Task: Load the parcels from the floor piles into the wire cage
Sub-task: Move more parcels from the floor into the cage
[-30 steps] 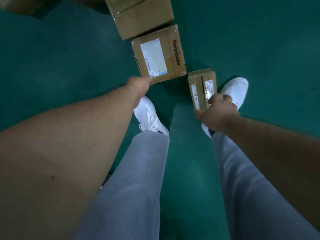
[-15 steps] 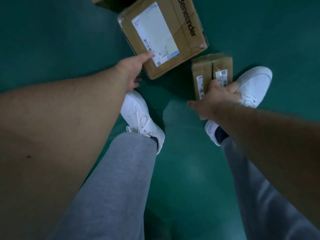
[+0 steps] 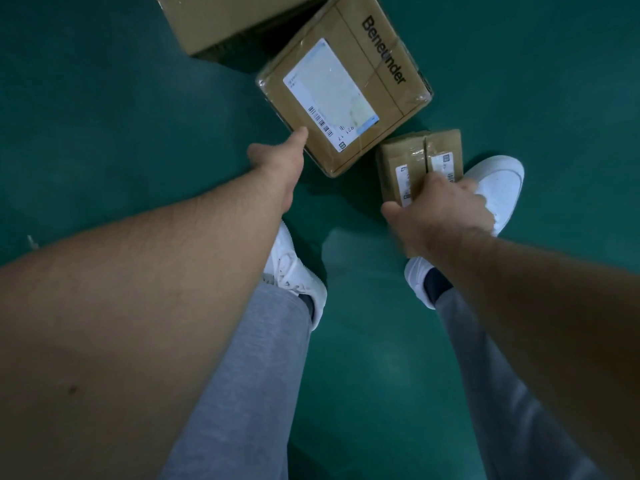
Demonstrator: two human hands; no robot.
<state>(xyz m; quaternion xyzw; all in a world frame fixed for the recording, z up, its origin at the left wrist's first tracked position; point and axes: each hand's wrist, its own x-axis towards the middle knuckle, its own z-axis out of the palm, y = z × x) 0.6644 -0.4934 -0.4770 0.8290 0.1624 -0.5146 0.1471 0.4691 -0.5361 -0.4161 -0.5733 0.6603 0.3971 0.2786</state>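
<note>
A square cardboard parcel [image 3: 360, 81] with a white label and the print "Beneunder" lies on the green floor. My left hand [image 3: 280, 161] reaches to its near left corner, thumb on the top edge, the fingers hidden under or behind the corner. A small taped brown parcel [image 3: 412, 157] with two labels stands just right of it. My right hand [image 3: 440, 213] grips the small parcel's near end, thumb on its left side and fingers curled over the top. The wire cage is out of view.
A larger plain cardboard box [image 3: 235, 19] lies behind the square parcel at the top edge. My two white shoes [image 3: 498, 188] stand on the green floor [image 3: 104, 116] close to the parcels, the right one beside the small parcel.
The view has dropped closer to the parcels. My left hand has slid along the square parcel's near corner. My right hand keeps its hold on the small parcel.
</note>
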